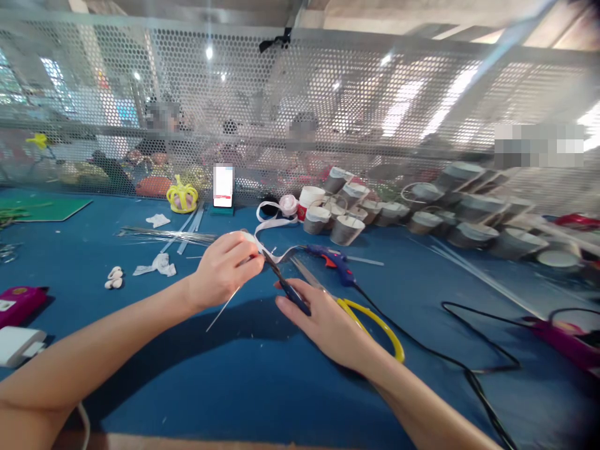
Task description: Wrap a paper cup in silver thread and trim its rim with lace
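My left hand (229,269) is closed in a pinch around a small white piece, partly hidden by the fingers. From below that hand a thin wire (222,310) slants down toward the table. My right hand (330,322) grips dark-blue-handled pliers (296,296), whose dark jaws reach up to the left fingertips. Whether the jaws touch the white piece I cannot tell. Beneath the right hand lie scissors with yellow handles (396,340), blades pointing away. White ribbon (262,240) curls on the table just behind both hands.
A blue glue gun (335,262) with a black cord (407,340) lies to the right. Several grey pots (347,230) stand at the back. A phone (224,187), a yellow crown-shaped piece (182,197), thin wires (164,235) and white scraps (162,265) are on the left.
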### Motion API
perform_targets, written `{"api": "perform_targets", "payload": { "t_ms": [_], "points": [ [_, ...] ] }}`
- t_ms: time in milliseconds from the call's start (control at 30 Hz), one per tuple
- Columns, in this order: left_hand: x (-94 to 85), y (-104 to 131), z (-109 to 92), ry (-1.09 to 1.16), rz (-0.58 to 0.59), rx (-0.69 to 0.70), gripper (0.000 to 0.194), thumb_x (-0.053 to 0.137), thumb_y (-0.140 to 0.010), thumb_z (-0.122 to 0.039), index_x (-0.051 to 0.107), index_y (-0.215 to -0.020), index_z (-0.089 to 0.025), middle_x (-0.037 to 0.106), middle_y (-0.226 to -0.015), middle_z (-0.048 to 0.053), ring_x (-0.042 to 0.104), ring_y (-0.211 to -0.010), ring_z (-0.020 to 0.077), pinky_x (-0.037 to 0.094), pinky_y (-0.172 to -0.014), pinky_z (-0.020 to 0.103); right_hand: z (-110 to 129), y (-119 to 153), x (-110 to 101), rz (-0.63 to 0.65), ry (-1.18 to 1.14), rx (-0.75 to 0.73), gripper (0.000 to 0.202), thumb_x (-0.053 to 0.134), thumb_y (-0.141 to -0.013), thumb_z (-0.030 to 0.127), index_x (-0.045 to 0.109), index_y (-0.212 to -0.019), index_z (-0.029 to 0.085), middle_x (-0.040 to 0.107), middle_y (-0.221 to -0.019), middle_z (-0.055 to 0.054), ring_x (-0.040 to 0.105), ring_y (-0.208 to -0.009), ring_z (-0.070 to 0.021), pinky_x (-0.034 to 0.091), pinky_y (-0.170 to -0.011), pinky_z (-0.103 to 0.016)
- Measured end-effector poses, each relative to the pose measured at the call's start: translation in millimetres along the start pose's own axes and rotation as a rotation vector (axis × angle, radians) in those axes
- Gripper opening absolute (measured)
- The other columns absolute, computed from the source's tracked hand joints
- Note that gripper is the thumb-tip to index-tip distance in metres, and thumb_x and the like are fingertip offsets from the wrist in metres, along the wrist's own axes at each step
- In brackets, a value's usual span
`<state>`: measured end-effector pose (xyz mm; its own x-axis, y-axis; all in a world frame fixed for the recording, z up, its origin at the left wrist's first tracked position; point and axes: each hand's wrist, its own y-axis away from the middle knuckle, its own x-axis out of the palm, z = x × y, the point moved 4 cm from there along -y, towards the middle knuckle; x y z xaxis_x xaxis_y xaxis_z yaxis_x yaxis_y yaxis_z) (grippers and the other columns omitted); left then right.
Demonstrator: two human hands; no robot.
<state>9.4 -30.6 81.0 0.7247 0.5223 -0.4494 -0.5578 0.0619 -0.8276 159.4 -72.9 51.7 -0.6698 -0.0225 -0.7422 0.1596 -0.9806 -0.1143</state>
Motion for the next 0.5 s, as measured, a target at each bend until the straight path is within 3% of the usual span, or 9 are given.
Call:
{"api": "perform_targets", "payload": {
  "t_ms": [200, 500],
  "points": [
    [1.7, 1.6, -0.1, 0.003, 0.016, 0.017, 0.010, 0.050, -0.081, -0.007, 0.056, -0.076, -0.014, 0.057, -0.068, 0.004, 0.041, -0.066, 0.0139, 0.043, -0.064, 0.026, 0.1, 0.8, 0.3, 0.027, -0.009, 0.036, 0.025, 0.042, -0.086, 0.037, 0.056, -0.090, 0.016, 0.055, -0.062, 0.002, 0.051, -0.053, -0.0123, 0.038, -0.052, -0.024],
    [2.1, 1.0, -0.3, -0.041, 0.053, 0.038, 0.012, 0.046, -0.083, -0.009, 0.055, -0.079, -0.015, 0.057, -0.069, 0.003, 0.042, -0.066, 0.0140, 0.042, -0.063, 0.025, -2.0, 1.2, 0.1, 0.044, 0.000, 0.034, 0.025, 0.041, -0.086, 0.037, 0.056, -0.088, 0.017, 0.053, -0.061, 0.002, 0.050, -0.054, -0.0127, 0.037, -0.051, -0.024]
  ]
}}
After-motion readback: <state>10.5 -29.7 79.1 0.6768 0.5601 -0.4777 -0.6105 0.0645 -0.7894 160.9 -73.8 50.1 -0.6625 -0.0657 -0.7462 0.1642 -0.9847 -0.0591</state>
